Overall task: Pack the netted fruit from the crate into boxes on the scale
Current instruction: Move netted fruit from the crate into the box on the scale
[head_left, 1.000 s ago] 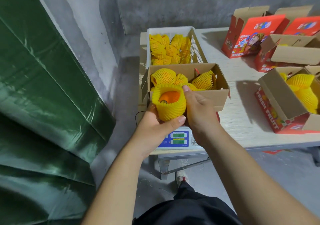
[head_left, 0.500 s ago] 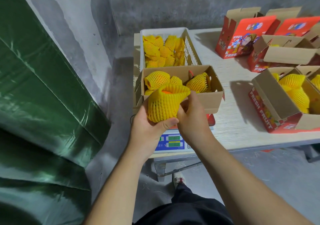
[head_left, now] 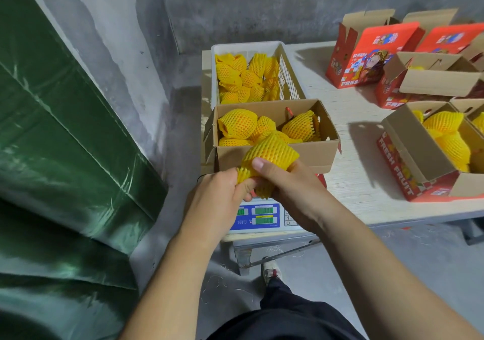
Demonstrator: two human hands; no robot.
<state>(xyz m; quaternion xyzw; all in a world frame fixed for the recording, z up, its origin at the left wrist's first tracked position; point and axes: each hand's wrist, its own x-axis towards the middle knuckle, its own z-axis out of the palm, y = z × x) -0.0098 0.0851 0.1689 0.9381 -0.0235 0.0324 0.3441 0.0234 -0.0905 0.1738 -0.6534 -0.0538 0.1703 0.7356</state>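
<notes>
A netted fruit point(head_left: 269, 154) in yellow foam mesh is held in both hands just in front of the open cardboard box point(head_left: 275, 156). My left hand point(head_left: 222, 190) pinches the net's lower end. My right hand point(head_left: 290, 182) grips the fruit from the right, thumb on top. The box stands on the scale point(head_left: 259, 215) and holds several netted fruits. Behind it the white crate point(head_left: 288, 70) holds several more netted fruits.
Red printed fruit boxes point(head_left: 366, 51) stand at the table's back right. An open box point(head_left: 424, 154) with netted fruit sits at the right. A green tarp point(head_left: 65, 143) fills the left side against a grey wall. My shoe point(head_left: 271, 271) shows under the table.
The fruit has been turned in my hands so its open net end no longer faces me. My left hand has shifted to pinch the net's lower end; the right thumb now lies on top.
</notes>
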